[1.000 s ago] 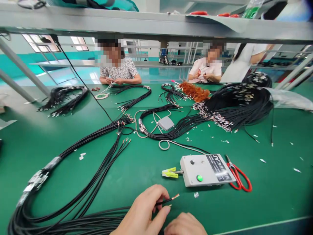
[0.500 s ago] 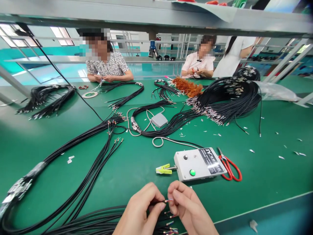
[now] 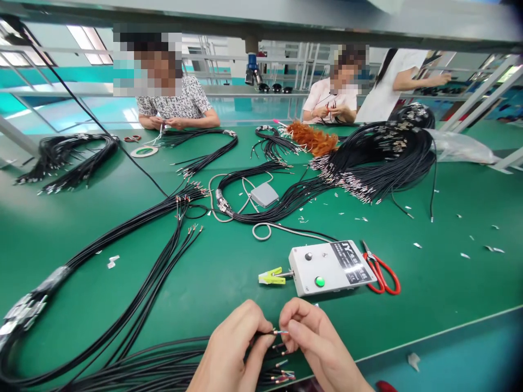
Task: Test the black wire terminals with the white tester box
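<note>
Green bench [image 3: 229, 261]; left hand [image 3: 232, 354] and right hand [image 3: 318, 348] both pinch one black wire's stripped tip [image 3: 274, 331].

Single head-worn view, looking forward and down, near hands at 6 o'clock, green table [image 3: 449, 283] stretching toward 12 o'clock

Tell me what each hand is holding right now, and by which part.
The left hand pinches a black cable just behind its stripped end. The right hand pinches the bared wire tips at that end. Both grips are fingertip pinches.
</note>
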Demonstrator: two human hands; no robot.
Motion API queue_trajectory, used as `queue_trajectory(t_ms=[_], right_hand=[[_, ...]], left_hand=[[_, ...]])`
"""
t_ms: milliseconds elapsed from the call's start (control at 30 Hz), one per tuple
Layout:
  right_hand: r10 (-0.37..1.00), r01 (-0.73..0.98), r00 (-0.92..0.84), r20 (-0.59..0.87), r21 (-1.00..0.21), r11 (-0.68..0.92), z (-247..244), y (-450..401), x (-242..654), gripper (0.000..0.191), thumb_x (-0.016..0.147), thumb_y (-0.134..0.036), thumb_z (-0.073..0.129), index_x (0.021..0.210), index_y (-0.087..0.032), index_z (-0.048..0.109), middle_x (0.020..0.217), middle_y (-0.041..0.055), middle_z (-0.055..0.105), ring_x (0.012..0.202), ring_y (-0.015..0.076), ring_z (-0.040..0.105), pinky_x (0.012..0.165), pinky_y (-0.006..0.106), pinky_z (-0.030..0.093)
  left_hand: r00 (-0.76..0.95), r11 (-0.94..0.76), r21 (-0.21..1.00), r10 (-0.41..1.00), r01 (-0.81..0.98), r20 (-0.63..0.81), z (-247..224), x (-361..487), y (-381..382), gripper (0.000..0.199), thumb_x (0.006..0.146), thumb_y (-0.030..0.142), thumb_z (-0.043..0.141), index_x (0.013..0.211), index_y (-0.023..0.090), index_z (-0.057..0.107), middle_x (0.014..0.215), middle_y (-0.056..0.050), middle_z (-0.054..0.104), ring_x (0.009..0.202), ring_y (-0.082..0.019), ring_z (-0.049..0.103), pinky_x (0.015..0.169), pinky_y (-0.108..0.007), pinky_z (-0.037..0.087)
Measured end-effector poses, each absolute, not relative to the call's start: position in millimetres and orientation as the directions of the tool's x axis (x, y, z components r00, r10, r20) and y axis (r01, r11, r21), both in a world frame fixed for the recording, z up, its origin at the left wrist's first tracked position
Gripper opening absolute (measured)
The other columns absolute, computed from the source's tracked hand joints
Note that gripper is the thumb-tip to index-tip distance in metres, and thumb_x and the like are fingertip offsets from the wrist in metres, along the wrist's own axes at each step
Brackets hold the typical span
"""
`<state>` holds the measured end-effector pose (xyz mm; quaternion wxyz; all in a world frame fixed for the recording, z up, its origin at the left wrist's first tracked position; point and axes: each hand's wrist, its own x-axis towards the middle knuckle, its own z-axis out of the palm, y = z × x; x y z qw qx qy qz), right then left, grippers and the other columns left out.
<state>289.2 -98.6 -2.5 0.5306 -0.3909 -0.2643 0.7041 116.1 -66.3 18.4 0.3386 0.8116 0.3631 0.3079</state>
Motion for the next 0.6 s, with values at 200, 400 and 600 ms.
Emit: queue_trajectory(t_ms=[200, 400, 600], right_hand=[[0.927, -0.609, -0.194, -0.321, -0.701, -0.37, -12.3, -99.8, 282.5, 0.035, 0.07, -0.042, 0.084, 0.072, -0.015, 0.063, 0.059, -0.0029, 0.056, 0.054, 0.0059, 0.044, 0.055, 0.019, 0.031], [0.903, -0.693, -0.25, -0.35, -0.586, -0.419, -19.0, -101.2, 271.8, 0.037, 0.069, -0.042, 0.085, 0.07, -0.014, 0.06, 0.056, -0.0045, 0.053, 0.05, 0.0041, 0.04, 0.051, 0.018, 0.027], [0.923, -0.67, -0.192, -0.333, -0.643, -0.372, -4.3, -98.0, 276.7, 0.035, 0.076, -0.046, 0.079, 0.078, -0.013, 0.066, 0.062, -0.0017, 0.058, 0.054, 0.0055, 0.047, 0.055, 0.018, 0.034]], left_hand=[[0.5, -0.245, 0.915, 0.864, 0.321, 0.056, 17.5, 115.9, -68.3, 0.017, 0.092, 0.022, 0.054, 0.075, 0.021, 0.055, 0.072, 0.0, 0.058, 0.065, -0.014, 0.055, 0.059, -0.021, 0.044], [0.454, 0.154, 0.974, 0.865, 0.165, -0.214, 17.2, 119.2, -66.6, 0.034, 0.085, 0.048, 0.064, 0.072, 0.018, 0.056, 0.063, 0.002, 0.056, 0.057, -0.011, 0.05, 0.054, -0.02, 0.043], [0.47, 0.366, 0.929, 0.81, 0.059, -0.349, 9.9, 121.5, -66.6, 0.05, 0.077, 0.066, 0.065, 0.078, 0.017, 0.054, 0.053, 0.005, 0.054, 0.037, -0.004, 0.031, 0.035, -0.016, 0.022]])
